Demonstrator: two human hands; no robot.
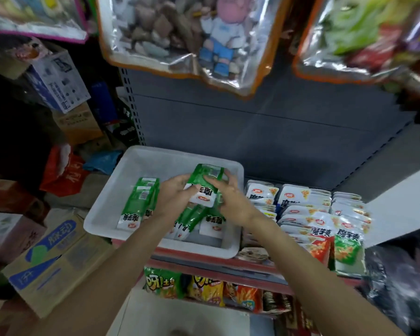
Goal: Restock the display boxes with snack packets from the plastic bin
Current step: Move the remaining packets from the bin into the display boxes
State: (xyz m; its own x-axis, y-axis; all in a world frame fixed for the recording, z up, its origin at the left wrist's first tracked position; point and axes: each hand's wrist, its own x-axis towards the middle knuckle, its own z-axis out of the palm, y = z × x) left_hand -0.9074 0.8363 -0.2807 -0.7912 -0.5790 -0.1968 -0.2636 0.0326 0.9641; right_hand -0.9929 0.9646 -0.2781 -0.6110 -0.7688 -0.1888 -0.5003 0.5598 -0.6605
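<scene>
A white plastic bin (112, 204) sits on the shelf and holds several green-and-white snack packets (137, 207). Above the bin's middle, my left hand (174, 192) and my right hand (230, 195) together grip a small stack of green packets (205, 184), one hand on each side. More green packets (192, 218) lie under my hands. To the right of the bin stand display boxes (347, 246) filled with rows of white, orange and green packets (308, 209).
Grey shelf back panel (264, 122) rises behind the bin. Plastic bags of toys (180, 35) hang overhead. Cardboard cartons (51, 258) are stacked at the left. Snack bags (204, 284) fill the lower shelf beneath the red shelf edge (211, 259).
</scene>
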